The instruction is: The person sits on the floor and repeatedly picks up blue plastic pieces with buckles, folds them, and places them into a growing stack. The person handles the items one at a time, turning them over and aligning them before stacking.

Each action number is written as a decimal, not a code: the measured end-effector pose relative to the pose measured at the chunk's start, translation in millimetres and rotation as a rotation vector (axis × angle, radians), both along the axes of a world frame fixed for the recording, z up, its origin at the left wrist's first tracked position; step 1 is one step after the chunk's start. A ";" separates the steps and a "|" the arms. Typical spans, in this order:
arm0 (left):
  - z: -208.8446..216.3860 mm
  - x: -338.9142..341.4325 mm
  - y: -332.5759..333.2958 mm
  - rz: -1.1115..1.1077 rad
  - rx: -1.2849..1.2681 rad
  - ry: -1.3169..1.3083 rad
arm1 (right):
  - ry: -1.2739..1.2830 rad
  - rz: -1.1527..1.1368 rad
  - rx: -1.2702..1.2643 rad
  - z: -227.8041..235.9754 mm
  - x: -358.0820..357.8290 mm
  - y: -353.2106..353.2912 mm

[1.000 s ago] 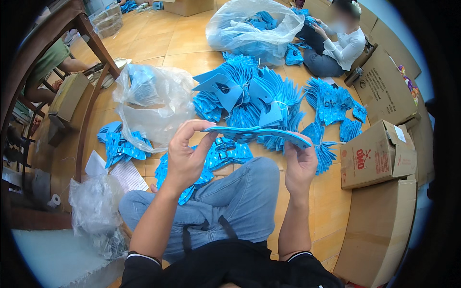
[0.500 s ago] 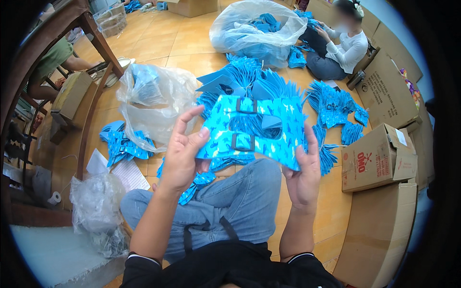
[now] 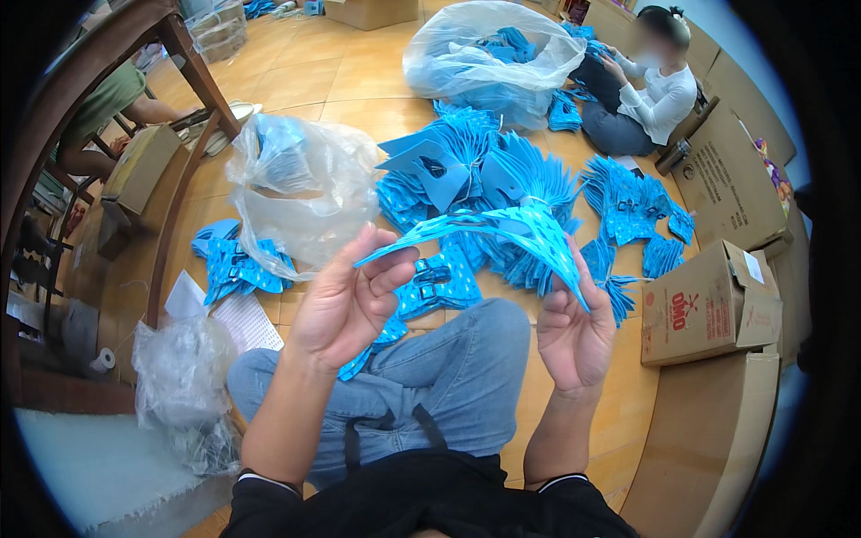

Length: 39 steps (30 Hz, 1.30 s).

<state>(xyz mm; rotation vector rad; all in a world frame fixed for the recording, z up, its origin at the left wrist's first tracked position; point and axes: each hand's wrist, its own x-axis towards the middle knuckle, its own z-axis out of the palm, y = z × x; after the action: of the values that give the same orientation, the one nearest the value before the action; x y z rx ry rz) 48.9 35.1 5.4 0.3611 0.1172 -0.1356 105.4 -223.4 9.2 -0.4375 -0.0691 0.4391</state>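
Panel (image 3: 529,231): we have one blue patterned piece raised in front of us, off the floor (image 3: 359,72), between our two hands.
Long axis: it runs from left to right across our view, with the right end lower in view than the left.
Pointing: the left tip points to our left; the right end bends down.
Bend: the middle bows up into an arch, and we see it nearly edge-on, so we cannot make out its full face.
Left grip: our left hand (image 3: 345,300) is closed on the left end, fingers curled.
Right grip: our right hand (image 3: 574,336) pinches the right end.
Pile (image 3: 448,179): tied blue pieces lie beyond the panel, which hides part of them.
Buckled pieces (image 3: 435,280): these lie just past our jeans (image 3: 448,377), under the panel in view.
Bags: a clear bag (image 3: 336,220) lies left of the pile; a big bag (image 3: 430,67) of blue pieces stands behind it.
Right side: we have a carton (image 3: 686,309) near us and a seated co-worker (image 3: 664,99) farther off.
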 end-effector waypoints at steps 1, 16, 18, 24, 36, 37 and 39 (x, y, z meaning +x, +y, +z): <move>-0.3 0.2 0.4 -0.001 0.012 -0.011 | -0.001 0.001 -0.003 -1.0 0.7 -0.4; -2.7 -1.4 -2.2 -0.036 0.263 -0.280 | -0.149 0.017 -0.215 -10.4 3.7 -5.4; -7.9 -3.4 -8.9 0.014 0.464 -0.328 | -0.352 -0.028 -0.491 -13.4 4.5 -9.1; -49.1 8.6 -20.1 -0.009 0.706 -0.096 | -0.487 -0.086 -0.998 -43.8 2.4 -18.6; -93.8 17.2 -49.0 0.178 0.977 -0.145 | -0.458 -0.316 -0.938 -101.5 -1.1 1.3; -95.2 18.2 -51.6 0.186 0.894 -0.129 | -0.499 -0.324 -0.993 -103.8 1.6 -1.0; -97.0 19.4 -60.6 0.229 0.986 -0.196 | -0.468 -0.345 -0.968 -106.7 5.6 0.6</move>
<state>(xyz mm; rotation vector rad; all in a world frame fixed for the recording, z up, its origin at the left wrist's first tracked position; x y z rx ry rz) 68.3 -25.5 -91.5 1.3350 0.0217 0.2008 111.0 -222.8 -97.6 -1.4780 -0.2316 -0.0117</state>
